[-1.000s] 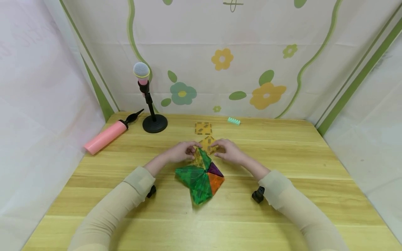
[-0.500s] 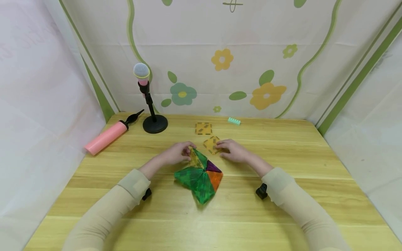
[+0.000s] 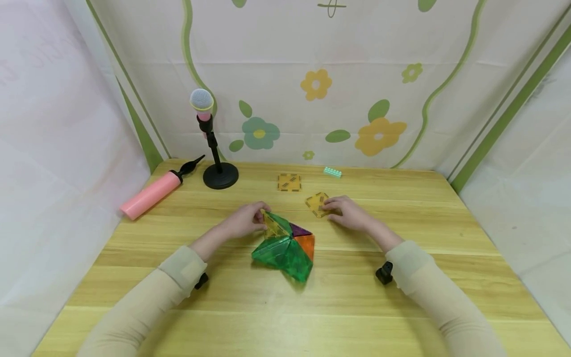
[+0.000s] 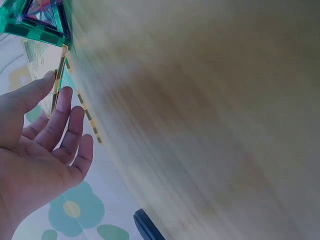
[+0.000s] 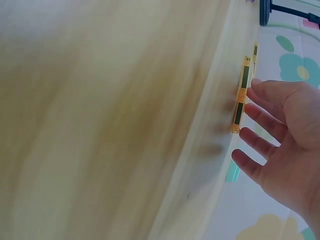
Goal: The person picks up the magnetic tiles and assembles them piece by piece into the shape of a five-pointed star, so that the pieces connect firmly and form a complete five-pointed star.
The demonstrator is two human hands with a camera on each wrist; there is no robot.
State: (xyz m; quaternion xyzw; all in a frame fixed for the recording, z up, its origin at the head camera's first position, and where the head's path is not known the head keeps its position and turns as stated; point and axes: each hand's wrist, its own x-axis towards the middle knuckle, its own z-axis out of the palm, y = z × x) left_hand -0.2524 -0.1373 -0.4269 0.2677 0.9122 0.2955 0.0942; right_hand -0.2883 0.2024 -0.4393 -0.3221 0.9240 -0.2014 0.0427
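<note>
In the head view my left hand point(image 3: 243, 221) pinches the yellow triangular piece point(image 3: 273, 227) of a joined magnetic tile model point(image 3: 285, 254). The model also has translucent green, purple and orange pieces. The left wrist view shows the thumb and forefinger on either side of that yellow tile point(image 4: 59, 75), with the other fingers loosely bent. To the right, my right hand point(image 3: 349, 213) rests its fingertips on a loose yellow square magnetic tile point(image 3: 315, 204). Seen edge-on in the right wrist view, this tile point(image 5: 241, 95) lies at the fingertips, and those fingers are mostly straight.
Another yellow square tile point(image 3: 289, 182) lies farther back, with a mint toy brick point(image 3: 332, 172) to its right. A microphone on a black stand point(image 3: 218, 173) and a pink hand pump point(image 3: 151, 196) occupy the back left. Printed cloth walls surround the wooden table point(image 3: 285, 322).
The right hand has slid the loose yellow tile rightward, away from the model. My left hand has moved left while holding the model, which has turned on the table.
</note>
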